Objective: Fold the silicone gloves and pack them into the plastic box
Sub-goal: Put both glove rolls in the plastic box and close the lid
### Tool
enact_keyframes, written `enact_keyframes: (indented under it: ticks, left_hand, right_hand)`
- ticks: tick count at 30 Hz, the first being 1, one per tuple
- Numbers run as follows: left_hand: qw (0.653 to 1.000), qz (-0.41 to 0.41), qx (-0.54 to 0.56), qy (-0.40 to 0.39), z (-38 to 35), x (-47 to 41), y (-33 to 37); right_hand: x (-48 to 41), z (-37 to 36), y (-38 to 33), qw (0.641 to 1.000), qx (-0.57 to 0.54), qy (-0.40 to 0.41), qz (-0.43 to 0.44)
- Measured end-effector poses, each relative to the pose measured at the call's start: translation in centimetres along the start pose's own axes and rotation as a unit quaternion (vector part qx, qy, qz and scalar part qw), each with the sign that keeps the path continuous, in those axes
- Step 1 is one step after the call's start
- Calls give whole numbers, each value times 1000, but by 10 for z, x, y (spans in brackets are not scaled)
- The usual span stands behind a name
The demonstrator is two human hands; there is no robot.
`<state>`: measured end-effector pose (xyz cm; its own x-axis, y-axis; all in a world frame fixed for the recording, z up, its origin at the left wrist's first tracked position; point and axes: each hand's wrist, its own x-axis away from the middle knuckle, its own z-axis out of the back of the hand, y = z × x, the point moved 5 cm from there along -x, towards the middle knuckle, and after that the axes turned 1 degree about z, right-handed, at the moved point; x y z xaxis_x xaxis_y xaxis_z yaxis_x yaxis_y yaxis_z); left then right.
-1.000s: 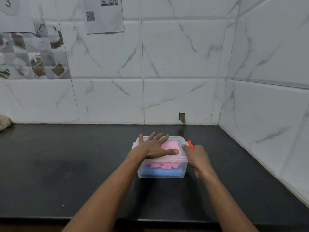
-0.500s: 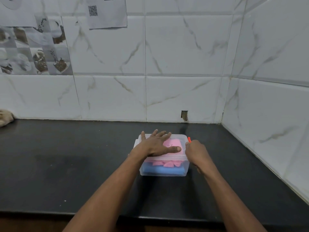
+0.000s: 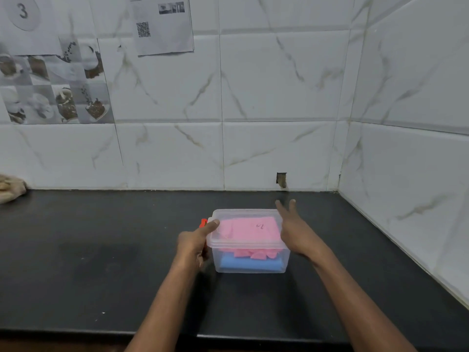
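While the plastic box point(image 3: 250, 257) stands upright on the black tabletop point(image 3: 101, 262) near the corner of the tiled walls, its clear lid point(image 3: 245, 228) sits on top. A pink silicone glove point(image 3: 250, 231), folded, fills the upper part of the box, and a blue silicone glove point(image 3: 251, 264) lies beneath it on the bottom. The left hand point(image 3: 194, 243) rests against the left end of the box, thumb laid on the lid's near-left corner and fingers curled around the side wall, beside an orange latch point(image 3: 203, 223). Whether the latch is fastened cannot be told. The right hand point(image 3: 295, 231) is at the right end of the box, palm close to the lid's edge, fingers spread wide and pointing toward the back wall, gripping nothing. A beige cloth point(image 3: 11, 189) lies at the far left of the tabletop, well apart from the box. A printed sheet with a QR code point(image 3: 165, 25) hangs on the wall tiles above
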<state>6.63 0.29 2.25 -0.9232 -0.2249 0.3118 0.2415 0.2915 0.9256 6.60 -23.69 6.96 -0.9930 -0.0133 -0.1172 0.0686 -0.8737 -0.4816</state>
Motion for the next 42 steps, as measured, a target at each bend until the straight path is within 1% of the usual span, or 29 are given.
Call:
enact_keyframes:
  ticks: [3,7,11,13,15,18,19,21,23,24,26,28,30,32,36,42]
  left_hand:
    - [997,-60,-26,32,-12,5,1]
    - [995,-86,-50,1,-16,6,4]
    - [985,-124,-118,-13,-17,2,10]
    - [971,-154,-180,-9,-19,0,12]
    - [950,-176,-258,1,-21,-1,15]
    - [928,-180,-327,7,-22,0,19]
    - [922,-188,-337,11,-23,3,21]
    - [910,-236,-338,38,-20,14,26]
    - [894,-311,-319,48,-13,31,27]
    - [884,-333,-325,34,-10,39,24]
    - [868,-333,-369,-6,-5,47,11]
    - [866,-328,-376,-32,-2,48,-1]
    - [867,-333,-370,-35,-3,49,-3]
    - [863,-327,-384,-33,-9,45,1]
    - [860,-319,-396,-44,-18,31,8]
    - [870,-309,-383,-44,-23,18,10]
  right_hand:
    - [-3,-3,7,998,-33,20,-48]
    - [-3,-5,11,996,-29,29,-85]
    - [-3,-4,11,995,-27,32,-86]
    - [-4,-4,11,996,-29,31,-85]
    - [-4,-5,12,996,-26,32,-85]
    - [-4,-6,10,994,-50,51,-83]
    - [-1,-5,10,992,-66,73,-81]
    - [10,-1,8,979,-108,162,-62]
    - [29,4,5,957,-134,257,-5]
    - [40,4,5,952,-130,276,23]
    - [56,-2,5,956,-114,265,53]
    - [64,-12,7,969,-107,216,52]
    - [63,-16,9,976,-113,180,43]
    - [56,-14,8,979,-111,163,40]
    - [44,-14,6,980,-113,160,40]
    - [29,-17,8,980,-103,166,44]
